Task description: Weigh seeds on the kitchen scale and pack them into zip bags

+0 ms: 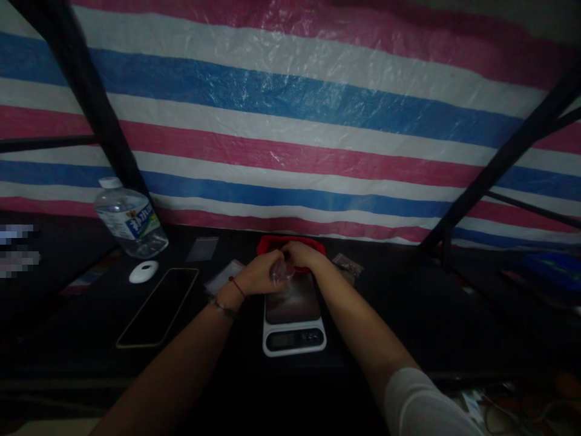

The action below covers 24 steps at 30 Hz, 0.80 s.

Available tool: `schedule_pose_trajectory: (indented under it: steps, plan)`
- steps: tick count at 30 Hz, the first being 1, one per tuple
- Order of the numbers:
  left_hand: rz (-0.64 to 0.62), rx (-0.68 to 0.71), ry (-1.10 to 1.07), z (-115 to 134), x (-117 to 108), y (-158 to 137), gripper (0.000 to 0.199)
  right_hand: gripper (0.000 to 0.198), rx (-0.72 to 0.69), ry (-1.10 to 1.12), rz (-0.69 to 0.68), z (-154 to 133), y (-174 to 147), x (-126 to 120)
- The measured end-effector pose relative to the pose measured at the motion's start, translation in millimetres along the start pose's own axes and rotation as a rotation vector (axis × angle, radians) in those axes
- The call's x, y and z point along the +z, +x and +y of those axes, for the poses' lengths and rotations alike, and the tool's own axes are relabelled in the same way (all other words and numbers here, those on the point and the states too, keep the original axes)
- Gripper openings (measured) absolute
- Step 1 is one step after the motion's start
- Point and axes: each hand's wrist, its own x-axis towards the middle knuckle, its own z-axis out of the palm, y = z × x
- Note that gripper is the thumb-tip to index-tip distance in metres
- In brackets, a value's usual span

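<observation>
My left hand (261,272) is closed around a small see-through plastic container (282,274), whose exact kind is too dim to tell. It is held above the far part of a white digital scale (295,342) with a dark weighing plate. My right hand (303,254) is over the red tray (267,242) behind the scale, close to the container's mouth. Its fingers are bent together, and whatever they pinch is hidden. Beside the tray on the right lies a clear bag of small pieces (348,265).
Left of the scale are flat clear bags (224,275), another clear bag (203,248), a phone (158,309), a white oval object (144,271) and a large water bottle (131,221). Black metal bars (490,163) slant up on both sides before a striped sheet (290,121).
</observation>
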Motion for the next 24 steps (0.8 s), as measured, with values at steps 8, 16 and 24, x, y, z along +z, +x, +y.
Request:
schedule_pose_trajectory:
  steps: [8,16,24]
  plan:
    - [0.254,-0.154,-0.031,-24.0,2.6,3.8,0.026,0.023,-0.059,0.055,0.062,4.0,-2.7,5.7]
    - [0.383,-0.418,0.065,-29.0,5.3,5.6,0.038,0.047,-0.236,0.538,0.222,2.4,-10.7,-9.6]
    - [0.362,-0.364,0.061,-24.4,6.4,7.5,0.034,0.036,-0.12,0.85,0.447,-0.9,-12.4,0.7]
